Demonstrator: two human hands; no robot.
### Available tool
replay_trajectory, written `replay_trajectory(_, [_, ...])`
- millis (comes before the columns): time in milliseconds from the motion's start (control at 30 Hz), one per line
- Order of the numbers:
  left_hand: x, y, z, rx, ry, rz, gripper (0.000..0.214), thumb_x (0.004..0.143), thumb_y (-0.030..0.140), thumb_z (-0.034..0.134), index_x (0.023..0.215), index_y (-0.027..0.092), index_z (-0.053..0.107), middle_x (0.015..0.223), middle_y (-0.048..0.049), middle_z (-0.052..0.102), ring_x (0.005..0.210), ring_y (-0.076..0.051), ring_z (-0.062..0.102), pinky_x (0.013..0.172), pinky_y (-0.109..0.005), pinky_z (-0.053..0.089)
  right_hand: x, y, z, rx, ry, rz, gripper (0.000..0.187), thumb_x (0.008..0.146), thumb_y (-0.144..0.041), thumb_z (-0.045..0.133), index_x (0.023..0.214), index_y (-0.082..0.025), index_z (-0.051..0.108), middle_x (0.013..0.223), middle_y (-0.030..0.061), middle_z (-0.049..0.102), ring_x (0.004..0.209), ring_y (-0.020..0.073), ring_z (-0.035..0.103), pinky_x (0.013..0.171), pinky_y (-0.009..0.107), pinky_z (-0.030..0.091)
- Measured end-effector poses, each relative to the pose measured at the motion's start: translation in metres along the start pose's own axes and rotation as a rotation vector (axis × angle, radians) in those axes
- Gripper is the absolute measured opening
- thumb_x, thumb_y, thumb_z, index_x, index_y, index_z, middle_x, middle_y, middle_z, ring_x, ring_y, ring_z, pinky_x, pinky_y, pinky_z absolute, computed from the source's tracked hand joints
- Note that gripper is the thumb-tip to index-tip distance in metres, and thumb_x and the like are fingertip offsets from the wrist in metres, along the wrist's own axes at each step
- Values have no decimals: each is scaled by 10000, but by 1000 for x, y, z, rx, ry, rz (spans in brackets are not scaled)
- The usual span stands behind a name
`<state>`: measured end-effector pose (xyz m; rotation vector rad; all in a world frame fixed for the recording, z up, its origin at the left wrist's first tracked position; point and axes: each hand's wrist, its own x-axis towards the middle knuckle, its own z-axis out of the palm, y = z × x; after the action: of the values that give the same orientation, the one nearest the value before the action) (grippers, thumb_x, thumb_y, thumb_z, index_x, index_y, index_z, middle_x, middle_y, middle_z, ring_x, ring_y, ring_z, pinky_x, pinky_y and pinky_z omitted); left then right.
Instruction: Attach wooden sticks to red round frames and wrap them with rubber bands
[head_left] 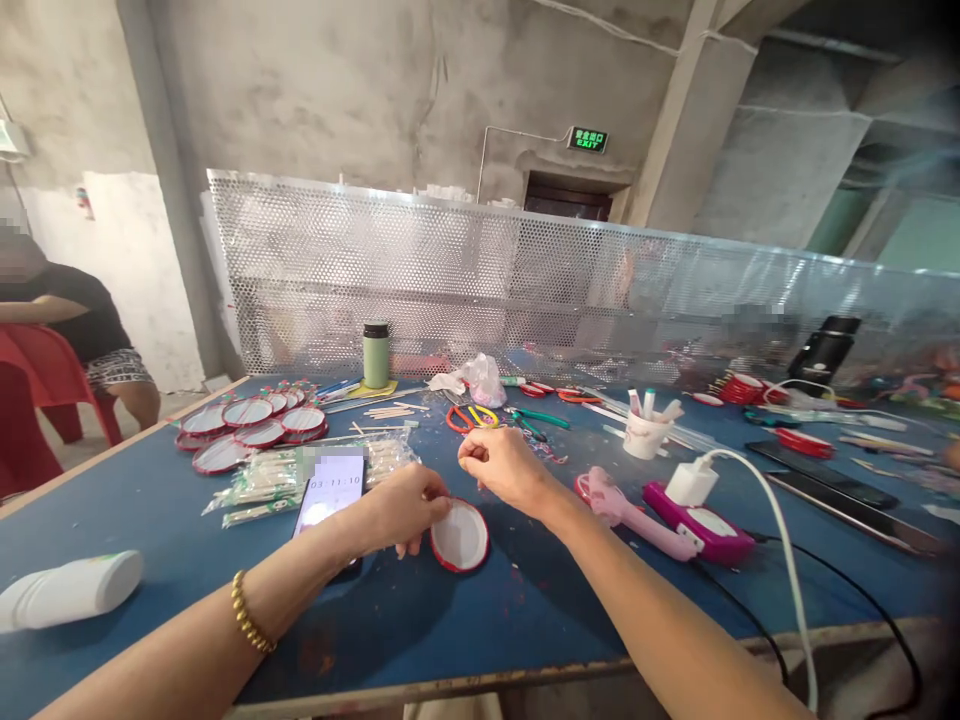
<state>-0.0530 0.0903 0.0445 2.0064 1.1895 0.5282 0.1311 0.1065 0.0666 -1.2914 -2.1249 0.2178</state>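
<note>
My left hand (405, 508) rests on the blue table (480, 620) and pinches the upper left rim of a round white disc with a red edge (460, 537). My right hand (504, 466) hovers just above and behind the disc, fingers curled into a pinch; what it holds is too small to make out. A gold bead bracelet (249, 613) sits on my left wrist. A phone (330, 490) with a lit screen lies right behind my left hand.
Stacked red-rimmed discs (251, 422) and bagged sticks (259, 485) lie at the left. Pink glue gun (634, 515), magenta device with white charger (701, 515), scissors (471, 416), paper cup (645, 435), green flask (376, 354), white bottle (71, 588). A seated person (75, 330) far left.
</note>
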Motion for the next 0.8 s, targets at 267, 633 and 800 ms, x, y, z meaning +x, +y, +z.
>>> replay_trajectory(267, [-5, 13, -12, -137, 249, 175, 338, 828, 500, 598, 728, 179, 561, 442, 71, 462, 376, -94, 443, 428, -203, 306, -8, -10, 14, -1, 165, -218, 147, 778, -49, 644, 777, -191, 677, 739, -1, 687, 651, 127, 587, 608, 223, 402])
replay_trajectory(633, [-6, 15, -5, -94, 326, 228, 182, 877, 349, 532, 819, 179, 563, 571, 56, 531, 409, -81, 493, 446, -201, 347, -18, -6, 15, 77, 217, -143, 124, 807, -101, 617, 787, -220, 644, 694, -9, 683, 617, 140, 612, 592, 233, 432])
replay_trajectory(800, [-8, 18, -2, -144, 325, 188, 178, 864, 363, 569, 866, 186, 545, 522, 67, 526, 399, -87, 463, 429, -199, 339, -20, -7, 18, 75, 244, -111, 277, 779, -60, 610, 1000, -227, 612, 660, -26, 668, 590, 155, 630, 591, 241, 447])
